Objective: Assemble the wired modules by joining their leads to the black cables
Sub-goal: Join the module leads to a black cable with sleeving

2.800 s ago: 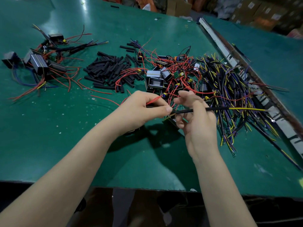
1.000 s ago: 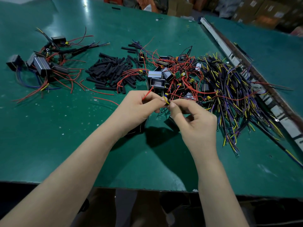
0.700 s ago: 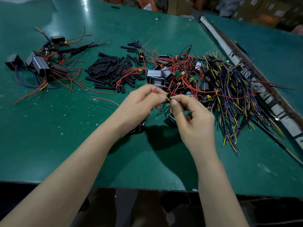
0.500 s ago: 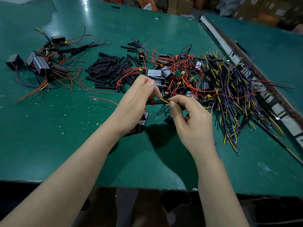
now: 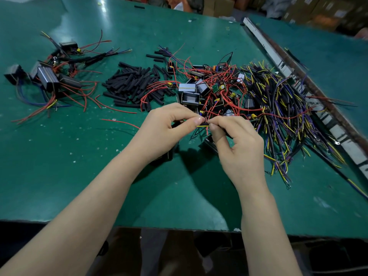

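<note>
on the green bench (image 5: 59,176), tangled black cables with yellow and purple cores (image 5: 282,108) lie right. left hand (image 5: 165,128) and right hand (image 5: 239,144) each pinch a thin, limp yellow lead (image 5: 202,126), seemingly sleeved; hold it near the tip.

Left hand (image 5: 167,126) and right hand (image 5: 237,144) raised, fingertips meeting, both pinching, forearms converging

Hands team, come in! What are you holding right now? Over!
Left hand and right hand both pinching one yellow lead, fingertips together. Module pile just behind. Nothing blocking.
</note>
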